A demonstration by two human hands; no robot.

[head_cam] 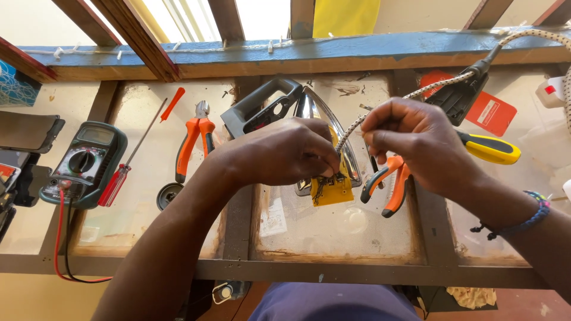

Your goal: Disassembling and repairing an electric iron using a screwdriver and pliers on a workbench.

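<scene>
The iron [309, 113] is lying opened at the bench's centre, its grey handle cover [262, 107] off at eleven o'clock. The left hand [285, 151] is pinching wires at the yellow terminal block [334, 189]; the right hand [410, 139], at three o'clock, is pinching the braided cord [386, 104]. Reassembly looks undone.

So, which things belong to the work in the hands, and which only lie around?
In use: left hand, right hand, braided cord, opened iron.
Lying about: multimeter, red screwdriver, orange cutters, orange pliers.
</scene>
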